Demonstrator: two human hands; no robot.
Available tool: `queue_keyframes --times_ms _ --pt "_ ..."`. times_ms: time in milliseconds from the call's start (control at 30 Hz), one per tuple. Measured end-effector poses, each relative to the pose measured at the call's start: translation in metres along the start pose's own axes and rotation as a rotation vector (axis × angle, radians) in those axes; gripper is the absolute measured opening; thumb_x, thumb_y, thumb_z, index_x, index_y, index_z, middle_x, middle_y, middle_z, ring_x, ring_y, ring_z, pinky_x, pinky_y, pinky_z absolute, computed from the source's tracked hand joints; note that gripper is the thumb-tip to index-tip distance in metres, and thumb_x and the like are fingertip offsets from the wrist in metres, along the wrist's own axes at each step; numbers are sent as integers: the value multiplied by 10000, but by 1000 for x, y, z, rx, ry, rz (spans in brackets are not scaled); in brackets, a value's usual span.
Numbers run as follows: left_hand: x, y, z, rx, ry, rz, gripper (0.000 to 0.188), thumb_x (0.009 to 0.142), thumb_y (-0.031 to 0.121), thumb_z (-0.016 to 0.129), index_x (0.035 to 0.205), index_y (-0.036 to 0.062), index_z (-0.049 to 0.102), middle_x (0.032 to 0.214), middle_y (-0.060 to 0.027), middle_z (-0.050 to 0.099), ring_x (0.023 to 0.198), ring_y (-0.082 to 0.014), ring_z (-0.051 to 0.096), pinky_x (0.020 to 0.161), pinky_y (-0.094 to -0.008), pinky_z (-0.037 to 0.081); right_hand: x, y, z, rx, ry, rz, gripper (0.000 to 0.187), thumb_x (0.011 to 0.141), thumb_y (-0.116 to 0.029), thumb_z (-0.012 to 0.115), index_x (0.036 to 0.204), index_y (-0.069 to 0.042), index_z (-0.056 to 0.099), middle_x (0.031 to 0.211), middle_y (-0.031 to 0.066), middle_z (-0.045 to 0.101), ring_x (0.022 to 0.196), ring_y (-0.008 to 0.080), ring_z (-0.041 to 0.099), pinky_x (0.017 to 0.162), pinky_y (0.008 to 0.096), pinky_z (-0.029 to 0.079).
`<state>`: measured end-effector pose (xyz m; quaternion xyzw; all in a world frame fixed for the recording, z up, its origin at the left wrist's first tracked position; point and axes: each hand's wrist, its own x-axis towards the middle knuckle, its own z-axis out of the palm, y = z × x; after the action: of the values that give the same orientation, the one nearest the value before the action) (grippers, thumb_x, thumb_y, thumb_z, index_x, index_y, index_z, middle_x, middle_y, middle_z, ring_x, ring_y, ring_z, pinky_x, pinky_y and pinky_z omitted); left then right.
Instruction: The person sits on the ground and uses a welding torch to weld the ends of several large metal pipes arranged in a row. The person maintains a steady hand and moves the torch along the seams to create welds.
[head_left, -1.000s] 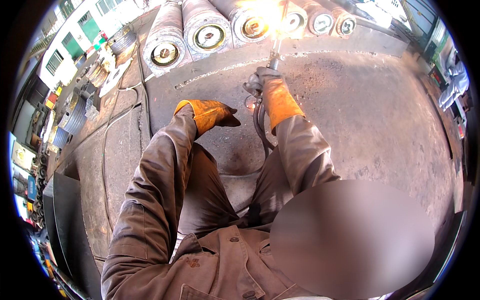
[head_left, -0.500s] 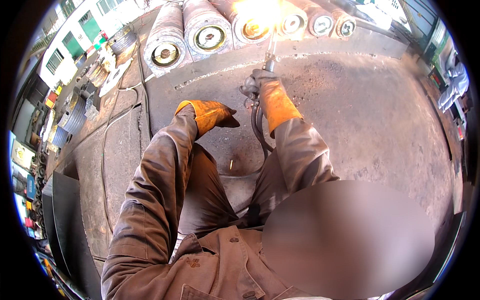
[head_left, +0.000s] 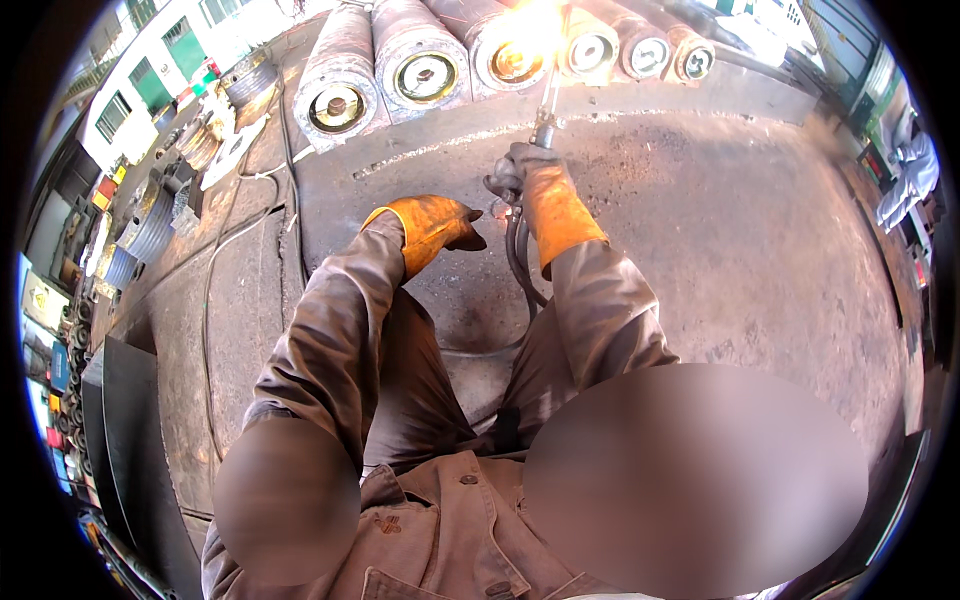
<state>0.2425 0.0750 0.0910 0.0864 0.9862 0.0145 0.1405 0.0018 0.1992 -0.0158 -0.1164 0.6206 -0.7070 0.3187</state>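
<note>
My right hand (head_left: 544, 190), in an orange and grey work glove, is closed round the handle of a cutting torch (head_left: 545, 128). The torch points away from me, and a glaring flame (head_left: 535, 35) hides its tip and part of the metal cylinder (head_left: 505, 62) there. Dark hoses (head_left: 517, 262) run from the torch back between my legs. My left hand (head_left: 432, 232), in a matching orange glove, hovers to the left of the torch handle. Its fingers extend to the right, apart from the torch, and nothing shows in them.
More large cylinders (head_left: 425, 78) lie side by side along the far edge, with round open ends facing me. Cables (head_left: 290, 190) trail over the metal floor (head_left: 740, 230) at left. Metal drums (head_left: 148, 225) stand beyond. A person in pale clothes (head_left: 910, 175) is at far right.
My left hand has moved slightly right, nearer the torch handle, and its fingers look more bent. The torch stays in my right hand with the flame burning. A glowing spark between my legs is gone.
</note>
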Motion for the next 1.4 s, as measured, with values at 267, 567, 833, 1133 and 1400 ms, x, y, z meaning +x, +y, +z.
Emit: queue_keyframes --times_ms 267,567,833,1133,1400 --pt "29 -7 7 -152 -101 -89 704 1190 468 689 1799 137 566 1667 -220 720 1540 -420 677 1269 -498 535 29 18 -23 437 -159 5 190 1158 -189 640 993 -101 602 740 75 565 579 261 548 521 450 464" --pt "42 -12 15 -300 -179 -264 727 1116 516 786 1712 115 670 1507 -162 846 1360 -381 808 1148 -500 618 27 7 1 -634 36 29 316 1220 -315 640 1105 -59 785 910 85 822 812 184 811 683 402 638" --pt "38 -23 26 -320 -238 -364 775 1106 522 781 1768 151 625 1663 -155 761 1528 -394 720 1262 -508 558 83 68 -5 -305 -93 -89 258 1152 -316 749 1087 -82 834 964 89 863 893 183 841 767 374 661" --pt "33 -40 44 -311 -256 -377 779 1094 552 787 1753 163 643 1645 -144 775 1498 -394 739 1243 -512 572 20 23 43 -1333 -128 -229 253 1080 -351 827 1096 -99 840 996 91 868 915 168 841 784 365 662" --pt "74 -24 27 -282 -223 -227 963 1080 553 795 1887 162 446 1488 -225 841 1373 -352 817 1161 -487 629 52 29 -31 -658 30 -35 215 1180 -266 719 1173 -74 814 1053 60 872 961 127 839 816 334 660"
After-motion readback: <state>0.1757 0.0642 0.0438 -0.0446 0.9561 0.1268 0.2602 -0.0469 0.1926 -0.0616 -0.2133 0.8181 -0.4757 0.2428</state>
